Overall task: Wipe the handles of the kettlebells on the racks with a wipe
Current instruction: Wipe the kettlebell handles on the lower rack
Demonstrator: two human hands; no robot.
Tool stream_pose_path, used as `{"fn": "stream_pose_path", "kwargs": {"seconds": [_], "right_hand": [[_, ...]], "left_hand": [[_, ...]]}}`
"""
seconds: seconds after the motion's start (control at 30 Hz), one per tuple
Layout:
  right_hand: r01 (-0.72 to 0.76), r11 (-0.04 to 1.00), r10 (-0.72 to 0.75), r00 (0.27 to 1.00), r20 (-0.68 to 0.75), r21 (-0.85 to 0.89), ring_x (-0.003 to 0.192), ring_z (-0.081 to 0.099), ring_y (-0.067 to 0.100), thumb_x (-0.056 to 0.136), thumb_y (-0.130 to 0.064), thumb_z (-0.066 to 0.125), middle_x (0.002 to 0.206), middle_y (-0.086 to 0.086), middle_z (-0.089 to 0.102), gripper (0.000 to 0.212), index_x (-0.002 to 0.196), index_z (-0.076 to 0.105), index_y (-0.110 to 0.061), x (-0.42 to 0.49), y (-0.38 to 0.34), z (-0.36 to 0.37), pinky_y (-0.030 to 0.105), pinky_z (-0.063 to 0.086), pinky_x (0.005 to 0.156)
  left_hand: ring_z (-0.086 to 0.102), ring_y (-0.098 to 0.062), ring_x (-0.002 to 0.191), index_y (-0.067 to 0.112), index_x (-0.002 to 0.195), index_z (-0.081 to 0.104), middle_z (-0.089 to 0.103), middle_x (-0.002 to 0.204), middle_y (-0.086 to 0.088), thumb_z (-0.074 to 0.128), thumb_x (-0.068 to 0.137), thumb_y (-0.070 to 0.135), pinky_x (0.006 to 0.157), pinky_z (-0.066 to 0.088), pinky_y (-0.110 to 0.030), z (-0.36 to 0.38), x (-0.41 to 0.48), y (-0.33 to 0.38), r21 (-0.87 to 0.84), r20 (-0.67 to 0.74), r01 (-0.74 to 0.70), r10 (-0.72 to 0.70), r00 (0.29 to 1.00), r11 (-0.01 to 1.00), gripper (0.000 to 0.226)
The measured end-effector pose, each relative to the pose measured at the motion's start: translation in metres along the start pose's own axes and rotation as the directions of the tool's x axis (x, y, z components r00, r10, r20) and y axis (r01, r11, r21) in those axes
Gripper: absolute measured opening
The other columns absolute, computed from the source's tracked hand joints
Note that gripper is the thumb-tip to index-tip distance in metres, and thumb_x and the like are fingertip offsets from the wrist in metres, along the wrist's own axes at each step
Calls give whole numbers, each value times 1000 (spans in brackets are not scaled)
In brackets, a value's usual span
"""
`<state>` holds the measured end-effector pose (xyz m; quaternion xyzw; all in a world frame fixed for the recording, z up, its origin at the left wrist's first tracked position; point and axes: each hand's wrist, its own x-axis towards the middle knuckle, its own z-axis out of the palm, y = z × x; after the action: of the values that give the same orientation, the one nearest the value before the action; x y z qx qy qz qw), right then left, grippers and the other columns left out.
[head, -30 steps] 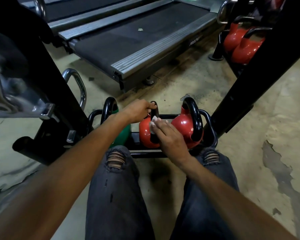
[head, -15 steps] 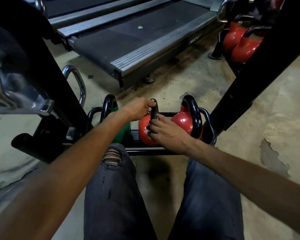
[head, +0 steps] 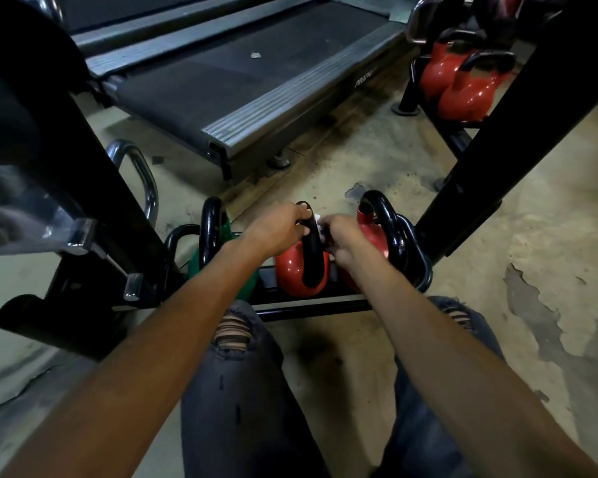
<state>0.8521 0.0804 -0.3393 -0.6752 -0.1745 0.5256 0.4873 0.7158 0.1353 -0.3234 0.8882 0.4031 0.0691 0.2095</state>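
Observation:
A low black rack (head: 308, 307) on the floor holds three kettlebells: a green one (head: 201, 260) at the left, a red one (head: 292, 272) in the middle and a second red one (head: 368, 224) at the right. My left hand (head: 278, 231) grips the top of the middle kettlebell's black handle (head: 312, 257). My right hand (head: 342, 239) holds a white wipe (head: 320, 229) against the right side of that same handle. Only a small bit of the wipe shows between my hands.
A treadmill deck (head: 242, 74) lies ahead. A black machine frame (head: 66, 167) with chrome parts stands close on the left, and a slanted black post (head: 497, 139) on the right. A second rack with red kettlebells (head: 463, 88) is at the far right. My knees are below the rack.
My right hand has slid up from the lower part of the middle handle to near its top, carrying the wipe. My left hand has stayed on the top of the handle.

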Motion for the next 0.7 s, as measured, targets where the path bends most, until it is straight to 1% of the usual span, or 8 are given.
{"fn": "stream_pose_path", "kwargs": {"seconds": [0.1, 0.17, 0.27, 0.33, 0.4, 0.47, 0.57, 0.7], "right_hand": [[-94, 994, 96, 995, -24, 47, 47, 42, 15, 95, 2, 38, 46, 1, 49, 33, 69, 56, -9, 20, -16, 11, 21, 39, 38], [-116, 985, 122, 991, -47, 124, 52, 49, 19, 95, 5, 34, 52, 6, 55, 33, 70, 55, -5, 30, -19, 20, 19, 40, 35], [-17, 991, 32, 992, -118, 129, 55, 56, 23, 94, 4, 45, 70, 14, 61, 28, 73, 60, -6, 30, -7, 31, 20, 41, 37], [184, 982, -188, 962, -197, -40, 62, 61, 20, 96, -6, 54, 78, 10, 68, 25, 76, 66, -12, 13, 12, 28, 26, 47, 47], [428, 845, -500, 845, -189, -322, 74, 65, 9, 101, -18, 57, 85, -3, 71, 17, 90, 71, -16, -17, 37, 14, 24, 52, 64], [560, 695, -664, 740, -105, -451, 92, 65, 1, 103, -19, 57, 100, -7, 71, 15, 110, 70, -16, -52, 64, -1, 17, 53, 79], [656, 511, -781, 625, 21, -555, 121, 59, 4, 104, -13, 53, 127, -3, 66, 27, 128, 65, -13, -70, 88, -10, 18, 46, 103], [675, 318, -758, 602, 249, -665, 116, 62, 11, 102, -11, 48, 133, 2, 64, 32, 129, 66, -14, -21, 40, -7, 19, 50, 97]], "left_hand": [[64, -27, 103, 20, 108, 68, 71, 109, -4, 71, 89, 27, 85, 51, -37, 3, -1, -1, 27, -22, -21, 21, 1000, 999, 21], [65, -29, 97, 22, 104, 64, 70, 105, -4, 70, 87, 33, 80, 53, -40, 6, -1, -2, 68, -31, -19, 21, 999, 997, 21], [64, -30, 113, 20, 121, 63, 66, 126, -5, 66, 90, 34, 89, 54, -46, 10, -6, 0, 71, -42, -19, 22, 999, 997, 34], [56, -25, 128, 20, 136, 58, 57, 144, -3, 66, 92, 29, 102, 49, -45, 17, -14, -1, -27, -94, -17, 14, 995, 999, 46], [46, -17, 139, 19, 144, 52, 47, 153, 1, 68, 92, 28, 115, 39, -39, 24, -23, -3, -166, -169, 3, -31, 985, 986, 55], [39, -13, 143, 18, 148, 49, 43, 155, 1, 69, 92, 29, 120, 31, -34, 29, -26, -3, -234, -198, 8, -55, 979, 972, 60], [36, -16, 145, 13, 150, 44, 42, 156, -5, 72, 91, 28, 120, 23, -25, 22, -25, -3, -255, -185, 7, -56, 981, 967, 67], [41, -19, 140, 13, 151, 40, 44, 154, -5, 73, 89, 27, 105, 24, -14, 17, -34, -2, -287, -182, 56, -112, 977, 956, 71]]}}
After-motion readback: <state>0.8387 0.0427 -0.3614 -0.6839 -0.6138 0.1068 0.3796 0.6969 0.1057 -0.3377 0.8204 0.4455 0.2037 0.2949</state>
